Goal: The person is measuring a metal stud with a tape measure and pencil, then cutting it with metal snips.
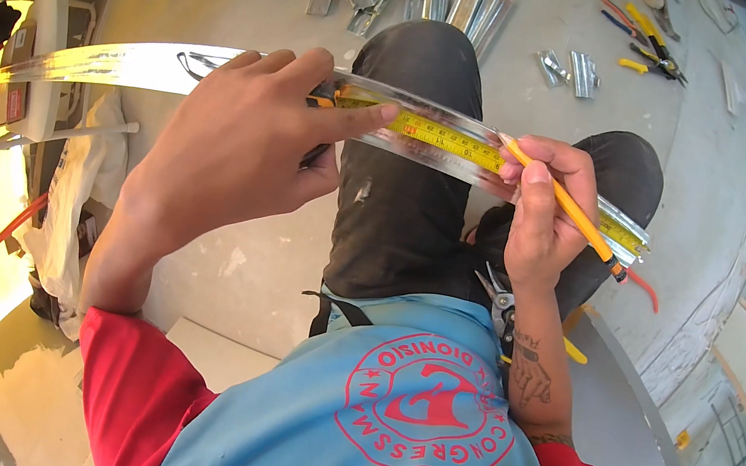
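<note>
A long shiny metal channel [143, 64] lies across my raised knees, running from the far left to the right. My left hand [254, 124] is closed over a tape measure, with part of its dark case [320, 100] showing beneath the fingers. Its yellow blade [445, 140] is drawn out to the right along the channel, and my left index finger presses on it. Pinched in my right hand [545, 211] is a yellow pencil [578, 214], its tip at the channel's far edge. The right fingers also touch the blade and channel, partly hiding them.
Cut metal pieces [465, 1] lie in a pile beyond my knees, with short offcuts [582, 74] to their right. Several pliers and cutters [648, 38] sit at the far right. Metal snips [500, 302] rest beside my right forearm. A pale chair [47, 59] stands at left.
</note>
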Available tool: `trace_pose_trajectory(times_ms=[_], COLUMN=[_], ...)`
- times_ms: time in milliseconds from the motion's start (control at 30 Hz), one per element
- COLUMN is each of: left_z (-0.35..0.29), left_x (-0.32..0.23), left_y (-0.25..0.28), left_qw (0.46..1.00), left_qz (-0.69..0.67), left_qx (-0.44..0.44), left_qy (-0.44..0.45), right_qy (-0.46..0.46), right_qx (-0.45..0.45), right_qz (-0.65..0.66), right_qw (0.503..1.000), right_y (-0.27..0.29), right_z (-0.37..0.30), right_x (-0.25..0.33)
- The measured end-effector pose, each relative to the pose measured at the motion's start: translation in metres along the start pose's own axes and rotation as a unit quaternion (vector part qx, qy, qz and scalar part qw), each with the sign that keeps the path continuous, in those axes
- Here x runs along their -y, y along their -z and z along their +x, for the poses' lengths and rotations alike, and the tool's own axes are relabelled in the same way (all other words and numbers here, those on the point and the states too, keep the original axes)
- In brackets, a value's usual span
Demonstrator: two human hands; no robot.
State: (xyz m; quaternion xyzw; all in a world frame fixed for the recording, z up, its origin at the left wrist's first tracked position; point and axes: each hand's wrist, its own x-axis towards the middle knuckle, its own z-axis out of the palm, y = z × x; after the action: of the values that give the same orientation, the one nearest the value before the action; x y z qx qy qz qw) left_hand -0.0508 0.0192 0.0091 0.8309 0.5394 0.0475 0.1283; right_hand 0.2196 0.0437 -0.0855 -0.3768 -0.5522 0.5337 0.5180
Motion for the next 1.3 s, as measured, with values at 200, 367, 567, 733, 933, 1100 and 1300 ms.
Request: trace_pose_trajectory(times_ms=[200,367,567,733,933,1100,1300], left_z=[0.004,0.006,0.0,0.006,0.009,0.009,0.008], left_x=[-0.013,-0.021,-0.028,-0.035,-0.04,-0.039,-0.038], left_y=[-0.01,-0.014,-0.004,-0.002,-0.001,0.0,0.001], left_qw=[0.997,0.996,0.993,0.991,0.99,0.99,0.991], left_qz=[0.079,0.082,0.11,0.119,0.125,0.125,0.122], left_qx=[-0.002,-0.016,0.013,0.033,0.038,0.039,0.04], left_qy=[0.018,0.014,0.041,0.049,0.055,0.053,0.047], right_qy=[0.003,0.022,0.051,-0.125,-0.134,-0.116,-0.114], right_qx=[-0.004,-0.066,-0.279,-0.269,-0.296,-0.289,-0.277], right_qz=[-0.003,-0.033,-0.297,-0.345,-0.271,-0.292,-0.313], right_qw=[1.0,0.997,0.912,0.891,0.906,0.904,0.901], right_y=[0.004,0.028,0.149,0.165,0.158,0.158,0.158], right_z=[0.002,0.002,-0.043,-0.064,-0.054,-0.05,-0.046], right_x=[0.002,0.041,0.063,0.059,0.04,0.04,0.046])
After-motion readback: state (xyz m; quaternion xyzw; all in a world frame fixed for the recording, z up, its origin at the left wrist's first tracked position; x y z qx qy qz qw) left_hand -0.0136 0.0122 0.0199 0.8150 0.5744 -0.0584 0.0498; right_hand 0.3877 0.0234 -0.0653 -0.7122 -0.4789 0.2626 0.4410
